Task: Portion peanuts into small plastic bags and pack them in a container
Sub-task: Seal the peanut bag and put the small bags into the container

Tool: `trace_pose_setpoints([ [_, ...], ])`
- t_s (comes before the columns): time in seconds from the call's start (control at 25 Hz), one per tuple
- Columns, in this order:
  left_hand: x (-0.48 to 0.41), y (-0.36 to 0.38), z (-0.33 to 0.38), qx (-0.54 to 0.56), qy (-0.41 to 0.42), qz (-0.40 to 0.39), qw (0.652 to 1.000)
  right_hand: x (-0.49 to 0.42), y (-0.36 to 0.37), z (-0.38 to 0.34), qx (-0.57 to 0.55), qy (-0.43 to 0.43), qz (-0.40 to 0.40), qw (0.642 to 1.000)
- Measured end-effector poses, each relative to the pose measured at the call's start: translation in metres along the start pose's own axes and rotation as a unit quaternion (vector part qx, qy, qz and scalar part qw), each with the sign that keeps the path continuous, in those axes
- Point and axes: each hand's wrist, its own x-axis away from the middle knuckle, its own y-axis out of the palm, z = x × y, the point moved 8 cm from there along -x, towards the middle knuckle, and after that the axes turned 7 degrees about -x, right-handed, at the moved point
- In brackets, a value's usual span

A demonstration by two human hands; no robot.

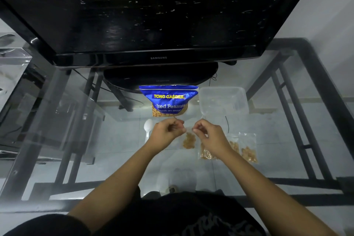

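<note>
Glass table point(115, 140) is sitting under a big TV point(153, 15), with the blue peanut pouch point(168, 101) standing mid-table. Just in front of the pouch, the left hand point(166, 132) and right hand point(208, 134) are each pinching a top corner of a small bag point(188, 140) holding a portion of peanuts. I'm guessing they're sealing it.

Three filled bags point(248, 150) are lying front-right of the pouch. The clear container point(223, 101) right beside the pouch is looking near empty, so packing isn't done yet.

A white spoon point(148, 128) is lying front-left of the pouch. Table edges are sitting well off from the pouch, so there's plenty of room.
</note>
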Motion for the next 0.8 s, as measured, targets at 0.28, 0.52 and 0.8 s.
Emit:
trace_pose_setpoints([
  [0.28,0.004,-0.008,0.027,0.043,0.042,-0.017,0.998,0.009,-0.02,-0.033,-0.096,-0.054,0.058,0.992],
  [0.52,0.007,-0.01,0.039,0.14,0.038,-0.013,0.989,0.013,-0.022,-0.037,-0.258,-0.009,0.087,0.962],
  [0.8,0.013,-0.007,0.058,-0.052,0.108,-0.004,0.993,0.015,-0.016,-0.04,-0.178,-0.008,0.102,0.979],
])
